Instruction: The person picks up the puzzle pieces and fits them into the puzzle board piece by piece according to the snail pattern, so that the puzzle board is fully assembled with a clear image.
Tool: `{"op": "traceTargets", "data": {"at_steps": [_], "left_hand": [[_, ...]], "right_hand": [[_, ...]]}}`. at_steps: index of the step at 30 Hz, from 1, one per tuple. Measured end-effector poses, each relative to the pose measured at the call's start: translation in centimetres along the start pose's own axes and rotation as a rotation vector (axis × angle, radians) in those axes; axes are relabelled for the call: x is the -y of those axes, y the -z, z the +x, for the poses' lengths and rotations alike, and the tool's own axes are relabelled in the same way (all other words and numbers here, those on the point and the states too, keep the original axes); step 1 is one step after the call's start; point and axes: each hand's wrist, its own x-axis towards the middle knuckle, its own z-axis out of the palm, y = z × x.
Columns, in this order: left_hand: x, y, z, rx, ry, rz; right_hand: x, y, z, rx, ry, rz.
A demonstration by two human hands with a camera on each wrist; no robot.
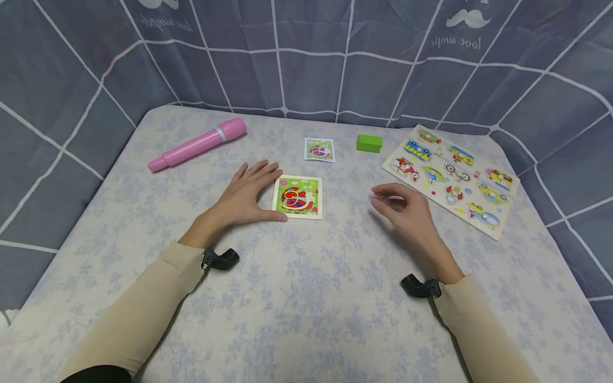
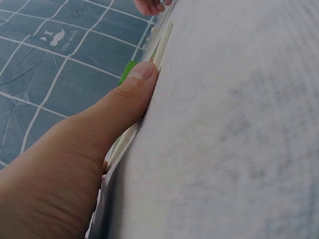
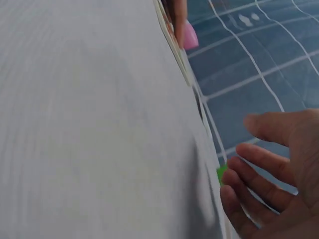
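A small square wooden puzzle [image 1: 298, 197] with a red and blue snail picture lies flat on the table. Spread at its left side is my left hand [image 1: 249, 194], the thumb along the near edge and the index finger by the far left corner. In the left wrist view the thumb [image 2: 124, 92] rests at the puzzle's pale edge. My right hand [image 1: 407, 213] hovers over the table to the right, its fingers loosely bent and holding nothing. The right wrist view shows those relaxed fingers [image 3: 256, 191] apart from any object. Behind the puzzle lies a small card [image 1: 319, 150] with a similar snail picture.
A green block [image 1: 369, 143] stands at the back, right of the card. Further right is a large peg puzzle board [image 1: 447, 181] with vehicle pictures. A pink microphone-shaped object [image 1: 197, 144] lies at the back left. Grey curtains [image 1: 316, 80] surround the table.
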Motion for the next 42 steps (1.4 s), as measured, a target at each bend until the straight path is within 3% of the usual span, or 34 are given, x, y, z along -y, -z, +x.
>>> {"op": "traceTargets", "data": {"at_steps": [3,8,12,23,33,42], "left_hand": [[-0.1,-0.2,0.0,-0.002,0.0,0.005],[-0.3,0.0,-0.1,-0.007,-0.001,0.011],[-0.4,0.1,-0.2,-0.009,-0.003,0.015],[-0.1,-0.2,-0.5,-0.044,0.006,0.001],[0.1,-0.6,-1.3,-0.085,0.025,-0.024],[-0.1,-1.1,-1.0,-0.141,0.06,-0.093]], "right_hand": [[-0.6,1.0,-0.7,-0.042,0.029,-0.07],[-1.2,1.5,-0.8,-0.119,0.159,-0.239],[-1.4,1.5,-0.8,-0.145,0.21,-0.297],[-1.8,1.2,-0.6,-0.028,0.16,-0.369],[-2.2,0.7,-1.3,-0.01,0.136,-0.409],[-2.7,1.2,-1.8,-0.008,0.116,-0.461]]}}
